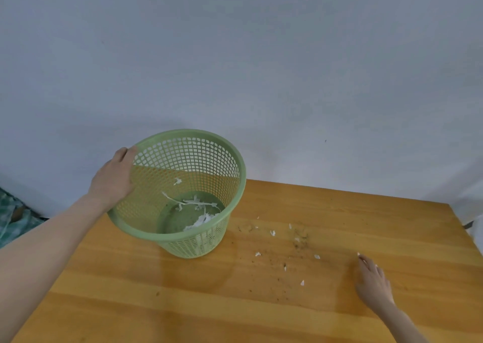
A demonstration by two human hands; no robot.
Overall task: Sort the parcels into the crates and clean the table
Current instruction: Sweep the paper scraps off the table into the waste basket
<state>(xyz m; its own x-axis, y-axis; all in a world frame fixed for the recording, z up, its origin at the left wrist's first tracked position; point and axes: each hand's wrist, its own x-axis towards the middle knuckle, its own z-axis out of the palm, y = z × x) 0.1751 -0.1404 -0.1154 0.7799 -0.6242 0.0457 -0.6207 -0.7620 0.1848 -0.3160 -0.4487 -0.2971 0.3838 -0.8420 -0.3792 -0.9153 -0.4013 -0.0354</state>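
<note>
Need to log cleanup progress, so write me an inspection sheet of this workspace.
Surface: wooden table, with dark specks of dirt at its middle right.
Job's things: green basket, tilted toward the person, with torn paper in its bottom; no parcels or crates seen.
Clutter: small white paper scraps scattered on the table right of the basket.
Hands: left hand grips the basket's rim; right hand, fingers straight, is at the table by the scraps.
Cables: nothing seen.
Surroundings: plain pale wall behind; teal patterned cloth at far left.
</note>
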